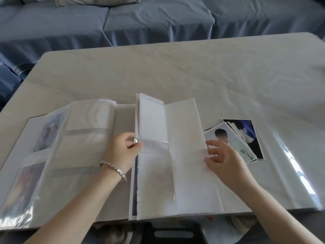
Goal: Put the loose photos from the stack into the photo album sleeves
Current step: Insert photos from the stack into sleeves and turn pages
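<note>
A photo album lies open on the table in front of me. Its left pages curve upward, with two photos in their sleeves at the far left. A block of white sleeve pages stands partly raised in the middle. My left hand, with a silver bracelet on the wrist, pinches the left edge of this block. My right hand touches the right edge of the white page with loosely spread fingers. The fanned stack of loose photos lies on the table just right of the album, partly behind my right hand.
The table is covered by a pale cloth under glossy clear plastic that glares at the right edge. A blue-covered sofa runs along the far side. A dark stool or frame shows below the near table edge.
</note>
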A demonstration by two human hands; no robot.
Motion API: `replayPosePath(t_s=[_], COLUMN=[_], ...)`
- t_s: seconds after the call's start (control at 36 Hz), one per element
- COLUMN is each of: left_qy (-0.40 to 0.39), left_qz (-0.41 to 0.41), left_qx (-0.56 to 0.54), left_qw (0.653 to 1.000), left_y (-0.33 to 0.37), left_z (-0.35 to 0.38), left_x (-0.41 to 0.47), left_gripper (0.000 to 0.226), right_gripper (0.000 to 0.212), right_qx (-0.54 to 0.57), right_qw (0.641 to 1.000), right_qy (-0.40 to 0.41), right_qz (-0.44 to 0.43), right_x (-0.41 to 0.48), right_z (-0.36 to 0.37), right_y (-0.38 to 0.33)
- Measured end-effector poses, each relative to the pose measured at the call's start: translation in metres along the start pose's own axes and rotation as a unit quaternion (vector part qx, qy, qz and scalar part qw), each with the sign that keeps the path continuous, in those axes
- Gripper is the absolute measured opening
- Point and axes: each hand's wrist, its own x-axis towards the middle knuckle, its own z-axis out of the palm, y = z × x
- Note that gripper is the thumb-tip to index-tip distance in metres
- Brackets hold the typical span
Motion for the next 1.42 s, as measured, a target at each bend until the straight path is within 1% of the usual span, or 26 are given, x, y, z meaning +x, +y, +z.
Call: replayPosePath(t_s=[0.06, 0.11, 0.17, 0.22, 0.31, 0.33, 0.39, 0.42, 0.47, 0.61, 0.67, 0.72, 0.83, 0.92, 0.94, 1.0, 1.06, 1.08, 1.14, 1.22, 1.28, 1.42], left_qy=[0.024, 0.027, 0.023, 0.028, 0.034, 0.033, 0.037, 0.038, 0.017, -0.073, -0.097, -0.118, -0.140, -0.147, -0.147, -0.144, -0.139, -0.137, -0.136, -0.136, -0.135, -0.134], left_qz=[-0.006, 0.001, 0.007, 0.013, 0.015, 0.018, 0.034, 0.050, 0.087, 0.206, 0.238, 0.231, 0.168, 0.156, 0.156, 0.154, 0.152, 0.152, 0.154, 0.155, 0.157, 0.160], left_qx=[0.030, 0.032, 0.020, 0.007, -0.010, 0.009, 0.112, 0.164, 0.220, 0.263, 0.288, 0.313, 0.355, 0.391, 0.396, 0.398, 0.398, 0.398, 0.398, 0.392, 0.391, 0.388], left_qw=[0.999, 0.999, 1.000, 1.000, 0.999, 0.999, 0.992, 0.984, 0.971, 0.940, 0.923, 0.914, 0.909, 0.895, 0.893, 0.893, 0.894, 0.894, 0.894, 0.896, 0.897, 0.898], left_y=[-0.007, -0.011, -0.013, -0.014, -0.012, -0.012, -0.011, -0.011, -0.009, 0.001, 0.005, 0.005, 0.002, -0.004, -0.006, -0.010, -0.013, -0.014, -0.015, -0.015, -0.016, -0.016], left_z=[-0.001, 0.000, 0.003, 0.006, 0.007, 0.008, 0.008, 0.008, 0.009, 0.015, 0.022, 0.031, 0.044, 0.047, 0.048, 0.047, 0.047, 0.047, 0.047, 0.047, 0.048, 0.048], left_x=[-0.002, -0.005, -0.007, -0.006, -0.003, -0.003, -0.004, -0.004, -0.005, -0.006, -0.005, -0.004, 0.000, 0.000, 0.000, 0.000, 0.000, 0.000, 0.001, 0.001, 0.001, 0.001], left_gripper=[0.036, 0.048, 0.051, 0.050, 0.048, 0.049, 0.052, 0.053, 0.051, 0.040, 0.041, 0.048, 0.060, 0.067, 0.067, 0.068, 0.068, 0.068, 0.068, 0.067, 0.067, 0.067], right_gripper=[0.033, 0.032, 0.035, 0.040, 0.062, 0.069, 0.075, 0.076, 0.076, 0.091, 0.087, 0.081, 0.084, 0.079, 0.073, 0.052, 0.032, 0.026, 0.020, 0.018, 0.017, 0.014], right_qx=[-0.072, -0.139, -0.194, -0.269, -0.370, -0.391, -0.404, -0.400, -0.391, -0.389, -0.381, -0.366, -0.307, -0.263, -0.239, -0.163, -0.097, -0.077, -0.056, -0.006, 0.023, -0.005], right_qw=[0.997, 0.989, 0.979, 0.960, 0.927, 0.917, 0.911, 0.913, 0.916, 0.915, 0.918, 0.924, 0.943, 0.954, 0.959, 0.970, 0.974, 0.975, 0.975, 0.977, 0.976, 0.979], right_qy=[0.019, 0.039, 0.058, 0.072, 0.049, 0.036, 0.016, 0.013, 0.017, 0.051, 0.070, 0.089, 0.123, 0.142, 0.151, 0.180, 0.203, 0.209, 0.211, 0.190, 0.173, 0.165], right_qz=[-0.022, -0.027, -0.026, -0.019, 0.046, 0.066, 0.085, 0.085, 0.084, 0.092, 0.080, 0.068, 0.046, 0.029, 0.025, 0.022, 0.018, 0.017, 0.032, 0.097, 0.126, 0.122], right_x=[0.005, 0.010, 0.017, 0.024, 0.031, 0.033, 0.034, 0.035, 0.036, 0.040, 0.041, 0.041, 0.039, 0.039, 0.040, 0.042, 0.045, 0.046, 0.051, 0.061, 0.065, 0.065], right_z=[-0.004, -0.011, -0.019, -0.027, -0.036, -0.039, -0.042, -0.043, -0.044, -0.042, -0.042, -0.043, -0.046, -0.047, -0.049, -0.053, -0.058, -0.062, -0.068, -0.078, -0.083, -0.092], right_y=[0.007, 0.013, 0.018, 0.020, 0.019, 0.019, 0.018, 0.019, 0.018, 0.020, 0.021, 0.024, 0.030, 0.034, 0.036, 0.036, 0.036, 0.036, 0.036, 0.036, 0.036, 0.038])
